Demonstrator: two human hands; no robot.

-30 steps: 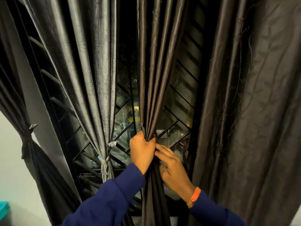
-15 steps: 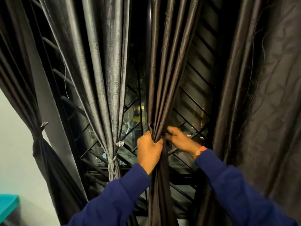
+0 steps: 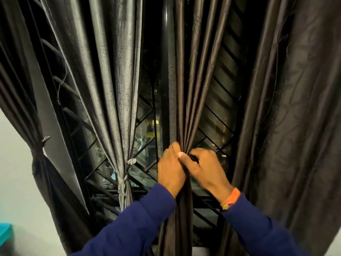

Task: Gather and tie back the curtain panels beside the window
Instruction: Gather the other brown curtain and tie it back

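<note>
Both hands are on the middle brown panel (image 3: 191, 100), right in front of the window (image 3: 147, 130). The left hand (image 3: 170, 169) has its fingers wrapped tight around the gathered pleats, thumb up against the fabric, and there's a ring (image 3: 165, 151) on one finger. The right hand (image 3: 206, 167) is just beside it, touching it, fingers curled in against the same bunch from the right side. Looks like it's pinching the folds, though the fingertips are tucked behind the cloth so I can't see exactly what they have. Orange band (image 3: 231, 199) on that wrist, blue sleeves (image 3: 140, 217) on both arms.

Above the hands the panel fans out into neat pleats; below them it hangs straight down in a narrow column between the two arms.

To the left, the grey panel (image 3: 114, 80) is already cinched with a knotted tie (image 3: 124, 182) about level with the hands. Further left there's another dark panel (image 3: 24, 100), also knotted at its waist (image 3: 37, 150). On the right a big dark panel (image 3: 299, 126) hangs loose, not gathered at all.

Behind everything is a black diagonal grille (image 3: 217, 115) over the glass, with some yellowish lights showing through. No containers anywhere, just a teal corner of something (image 3: 5, 235) at the bottom left edge.
</note>
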